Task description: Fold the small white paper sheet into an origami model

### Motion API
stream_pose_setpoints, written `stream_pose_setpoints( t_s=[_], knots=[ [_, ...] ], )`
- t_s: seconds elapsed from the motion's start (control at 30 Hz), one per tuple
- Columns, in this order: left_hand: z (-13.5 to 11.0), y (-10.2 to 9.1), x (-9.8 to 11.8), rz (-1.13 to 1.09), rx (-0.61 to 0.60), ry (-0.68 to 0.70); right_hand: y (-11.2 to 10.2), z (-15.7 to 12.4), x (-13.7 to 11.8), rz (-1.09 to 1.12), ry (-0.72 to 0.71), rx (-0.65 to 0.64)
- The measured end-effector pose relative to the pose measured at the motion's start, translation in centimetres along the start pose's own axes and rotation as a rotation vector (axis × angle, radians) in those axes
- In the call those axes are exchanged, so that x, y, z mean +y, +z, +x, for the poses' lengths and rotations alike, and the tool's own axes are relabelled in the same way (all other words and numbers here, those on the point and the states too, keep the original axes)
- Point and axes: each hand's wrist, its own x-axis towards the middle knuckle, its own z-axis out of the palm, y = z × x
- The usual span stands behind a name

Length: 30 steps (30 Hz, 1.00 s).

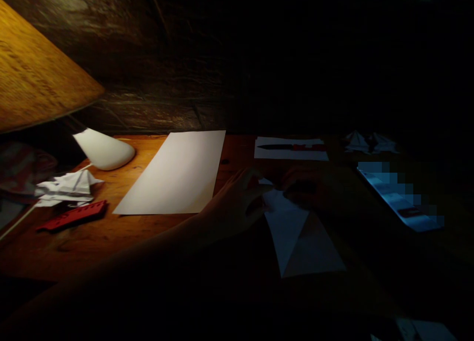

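A partly folded sheet of paper (pixel 309 247) lies on the wooden table, with diagonal creases meeting in a point at its near edge. My left hand (pixel 244 198) has its fingers and thumb curled at the far left end of this paper, closed on it. At the far right end, my right hand (pixel 311 185) is bent over the paper with its fingers closed on it; deep shadow hides most of them. Between the two hands a small folded part of the paper shows.
A blank white sheet (pixel 177 178) lies left of centre. Behind, a knife (pixel 281 147) rests on smaller paper (pixel 292 156). At left are a lamp (pixel 107 151), crumpled paper (pixel 70 188) and a red notched object (pixel 74 216). A lit phone (pixel 396 198) and folded papers (pixel 357 141) are right.
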Motion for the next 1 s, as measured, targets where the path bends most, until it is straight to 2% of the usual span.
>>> stream_pose_setpoints(
  t_s=[0.1,0.27,0.5,0.67,1.0],
  knots=[
    [0.0,-0.1,0.2,0.020,-0.021,0.013,0.0,0.0,0.3,-0.077,0.035,0.043],
    [-0.1,0.0,0.2,0.011,-0.026,0.054,0.1,0.1,0.0,-0.150,0.063,0.038],
    [0.0,0.4,0.2,0.000,-0.030,0.024,0.0,0.1,-0.5,-0.163,0.113,0.001],
    [0.0,0.3,0.2,-0.012,-0.042,0.021,-0.4,-0.1,-0.1,-0.157,0.098,0.011],
    [-0.1,0.2,0.4,-0.014,-0.060,0.022,-1.2,-0.1,-0.2,-0.242,0.177,-0.089]
  ],
)
